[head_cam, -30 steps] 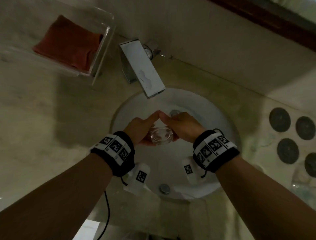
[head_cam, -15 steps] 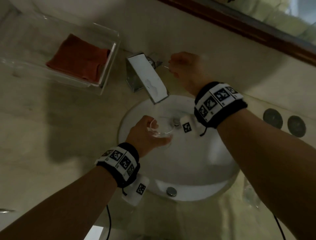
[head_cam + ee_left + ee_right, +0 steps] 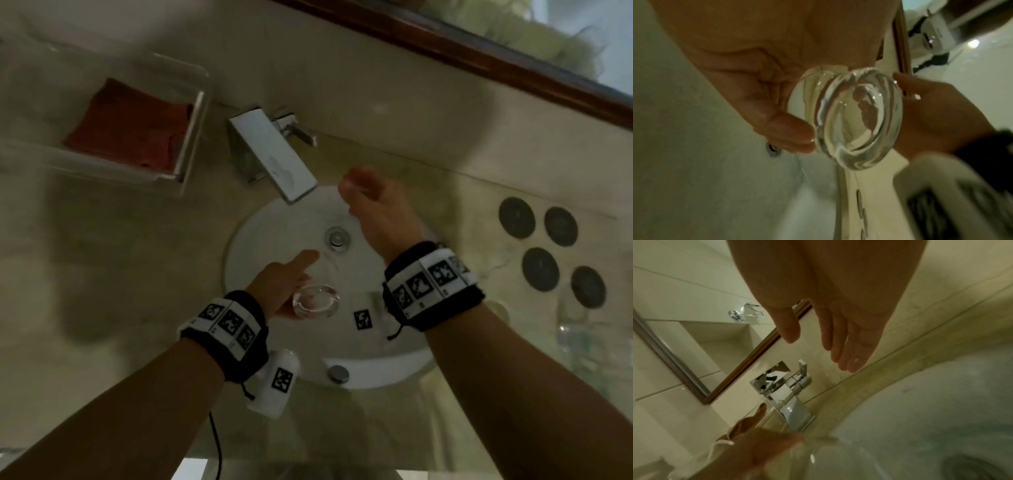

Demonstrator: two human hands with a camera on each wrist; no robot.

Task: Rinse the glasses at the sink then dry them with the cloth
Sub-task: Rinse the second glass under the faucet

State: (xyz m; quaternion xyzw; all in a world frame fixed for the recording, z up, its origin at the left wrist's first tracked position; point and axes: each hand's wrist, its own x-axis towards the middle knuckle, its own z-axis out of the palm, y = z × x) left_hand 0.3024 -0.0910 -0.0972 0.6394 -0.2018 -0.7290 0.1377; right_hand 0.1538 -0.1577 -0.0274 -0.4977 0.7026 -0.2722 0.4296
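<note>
A: From the head camera, what are the hands doing?
B: The left hand [image 3: 279,289] grips the glass [image 3: 315,301] over the sink [image 3: 260,226]; the right hand [image 3: 373,205] hangs empty near the faucet [image 3: 274,154]. The red cloth [image 3: 128,126] lies in a clear tray [image 3: 191,137].

A: Left wrist?
B: Fingers [image 3: 789,129] curl round the glass's base.

A: Right wrist?
B: Fingers [image 3: 849,345] straight, loose, holding nothing, apart from the faucet handle [image 3: 802,369].

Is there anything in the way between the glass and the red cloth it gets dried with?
Nothing visible blocks it. The left hand holds the glass over the sink. The cloth lies in a clear tray up on the counter to the left, and the tap stands to the right of that path.
</note>
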